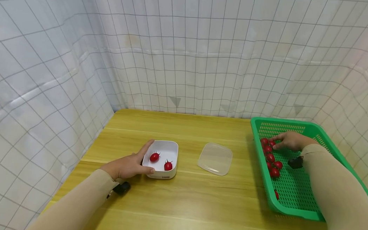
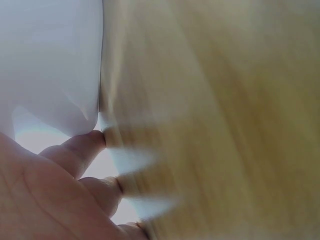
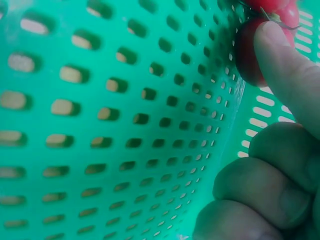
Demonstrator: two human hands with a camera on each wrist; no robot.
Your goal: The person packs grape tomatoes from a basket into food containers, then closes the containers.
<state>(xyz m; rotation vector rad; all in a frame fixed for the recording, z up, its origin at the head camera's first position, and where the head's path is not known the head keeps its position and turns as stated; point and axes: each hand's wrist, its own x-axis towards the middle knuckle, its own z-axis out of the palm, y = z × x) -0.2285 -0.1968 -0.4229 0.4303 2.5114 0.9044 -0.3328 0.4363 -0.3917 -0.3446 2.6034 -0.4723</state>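
Note:
A small white square container (image 1: pixel 170 149) stands on the table with two cherry tomatoes in it, one tomato (image 1: pixel 154 157) at the left and another (image 1: pixel 168 165) near the front. My left hand (image 1: pixel 129 165) holds the container from its left, the thumb along the front side and the forefinger at the back left corner. Inside the green basket, my right hand (image 1: pixel 291 141) pinches a cherry tomato (image 3: pixel 249 55); the thumb lies on its stem end, and the forefinger is hidden. More cherry tomatoes (image 1: pixel 270 158) lie along the basket's left wall.
The green plastic basket (image 1: pixel 299 192) with slotted walls takes up the table's right side. A translucent lid (image 1: pixel 215 159) lies flat between container and basket. Gridded white curtains (image 1: pixel 193 59) hang behind the wooden table (image 1: pixel 197 207) and at both sides.

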